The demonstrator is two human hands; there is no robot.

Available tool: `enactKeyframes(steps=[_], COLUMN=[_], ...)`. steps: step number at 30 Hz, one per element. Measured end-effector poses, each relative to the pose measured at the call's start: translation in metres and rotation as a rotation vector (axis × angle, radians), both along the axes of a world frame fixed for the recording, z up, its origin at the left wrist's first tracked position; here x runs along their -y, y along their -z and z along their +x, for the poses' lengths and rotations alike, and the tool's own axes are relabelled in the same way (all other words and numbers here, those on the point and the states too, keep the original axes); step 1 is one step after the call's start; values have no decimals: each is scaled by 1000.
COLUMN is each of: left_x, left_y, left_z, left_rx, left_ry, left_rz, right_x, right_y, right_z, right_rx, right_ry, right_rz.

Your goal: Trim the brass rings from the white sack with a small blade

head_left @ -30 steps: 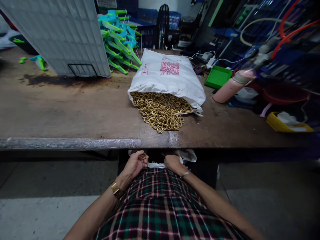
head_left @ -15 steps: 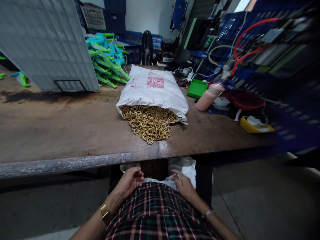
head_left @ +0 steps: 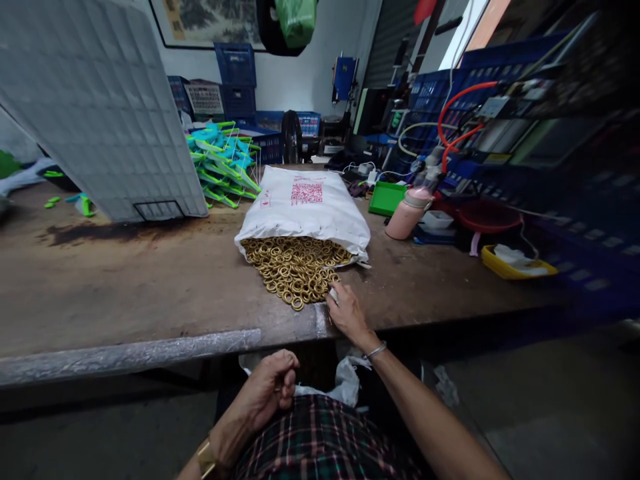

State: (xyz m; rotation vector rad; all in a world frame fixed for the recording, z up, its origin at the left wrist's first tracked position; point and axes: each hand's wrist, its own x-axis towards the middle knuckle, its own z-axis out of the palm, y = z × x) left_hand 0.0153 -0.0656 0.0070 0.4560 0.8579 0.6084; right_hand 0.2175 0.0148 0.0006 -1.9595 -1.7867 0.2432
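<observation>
Right fingers (head_left: 334, 291): curled at right edge of brass rings (head_left: 295, 273); grip unclear. Left fingers (head_left: 286, 383): curled inward, contents can't tell. Right hand (head_left: 347, 312) over table edge, left hand (head_left: 267, 387) below it. Rings spill from 1 white sack (head_left: 305, 213) onto table (head_left: 200, 287).

Plaid garment (head_left: 320, 437); gold band (head_left: 205, 459) left wrist, silver bangle (head_left: 376, 351) right.
</observation>
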Motion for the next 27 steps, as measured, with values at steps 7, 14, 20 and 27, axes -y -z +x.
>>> enactKeyframes(steps=[7, 14, 20, 27], left_x=[-12, -41, -59, -65], left_y=[-2, -15, -10, -9], left_z=[12, 24, 37, 47], left_rx=[-29, -19, -32, -67], left_ry=[-45, -46, -27, 2], left_rz=[26, 92, 86, 35], right_x=[-10, -21, -27, -24], right_y=[2, 1, -1, 4], right_z=[-2, 7, 12, 14], right_rx=[120, 41, -36, -61], right_ry=[-31, -38, -49, -100], right_rz=[-72, -120, -159, -109])
